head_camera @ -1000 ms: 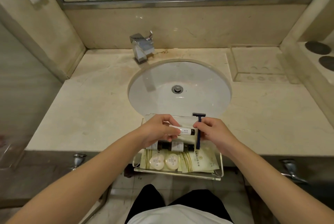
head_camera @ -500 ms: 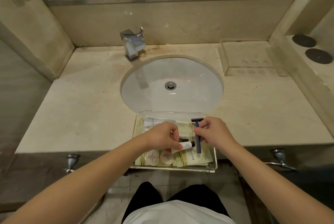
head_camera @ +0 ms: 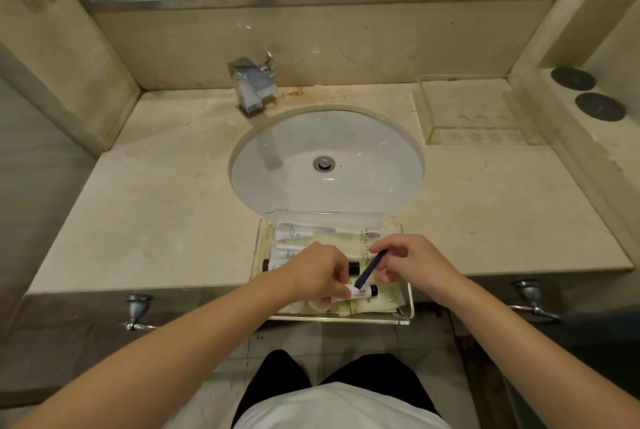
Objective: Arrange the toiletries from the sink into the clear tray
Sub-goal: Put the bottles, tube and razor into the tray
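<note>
Head view: small tube (head_camera: 360, 291) in left hand (head_camera: 317, 271) grip, over clear tray (head_camera: 407, 316).

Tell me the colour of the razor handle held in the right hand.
Dark blue razor handle, head view.

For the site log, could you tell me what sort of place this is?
Most likely a hotel bathroom: a marble vanity with an oval sink, a chrome faucet, and a clear tray of miniature toiletries.

razor (head_camera: 370, 269) head hidden under right hand (head_camera: 412, 262) | tube (head_camera: 360, 291) tail covered by left hand (head_camera: 317, 272) | tray (head_camera: 406, 319) label print too small to read
</note>
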Demonstrator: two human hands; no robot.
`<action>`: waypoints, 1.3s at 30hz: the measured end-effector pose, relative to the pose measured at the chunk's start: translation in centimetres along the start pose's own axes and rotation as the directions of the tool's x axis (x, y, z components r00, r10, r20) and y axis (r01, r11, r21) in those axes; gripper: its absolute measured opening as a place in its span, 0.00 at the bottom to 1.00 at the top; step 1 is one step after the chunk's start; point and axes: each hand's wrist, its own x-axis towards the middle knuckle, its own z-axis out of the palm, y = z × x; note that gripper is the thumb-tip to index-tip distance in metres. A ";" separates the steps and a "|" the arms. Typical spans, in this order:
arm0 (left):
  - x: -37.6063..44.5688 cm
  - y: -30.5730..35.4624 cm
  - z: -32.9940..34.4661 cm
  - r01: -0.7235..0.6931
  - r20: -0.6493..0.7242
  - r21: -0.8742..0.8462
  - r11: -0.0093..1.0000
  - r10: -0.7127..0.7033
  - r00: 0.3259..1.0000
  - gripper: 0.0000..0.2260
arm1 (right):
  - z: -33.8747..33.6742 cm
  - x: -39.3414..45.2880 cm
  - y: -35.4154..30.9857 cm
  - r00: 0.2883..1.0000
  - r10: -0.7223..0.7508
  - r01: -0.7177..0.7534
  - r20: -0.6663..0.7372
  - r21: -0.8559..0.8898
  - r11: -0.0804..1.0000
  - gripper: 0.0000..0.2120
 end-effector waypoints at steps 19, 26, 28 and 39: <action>0.3 0.0 0.2 0.025 -0.021 0.070 0.997 -0.024 0.999 0.06 | 0.3 -1.8 1.5 0.914 -0.226 0.401 0.336 -0.833 0.381 0.08; -0.1 0.7 0.5 -0.080 -0.064 0.204 0.976 0.095 0.993 0.11 | 0.5 -1.6 2.4 0.896 -0.308 0.418 0.320 -0.842 0.342 0.09; 0.0 0.6 0.7 -0.091 -0.063 0.251 0.964 0.110 0.992 0.11 | 0.5 -1.7 2.7 0.886 -0.342 0.429 0.314 -0.835 0.344 0.09; 0.5 -0.7 0.3 -0.073 -0.087 0.382 0.921 0.114 0.990 0.08 | 1.3 -1.0 3.3 0.873 -0.442 0.399 0.208 -0.825 0.400 0.19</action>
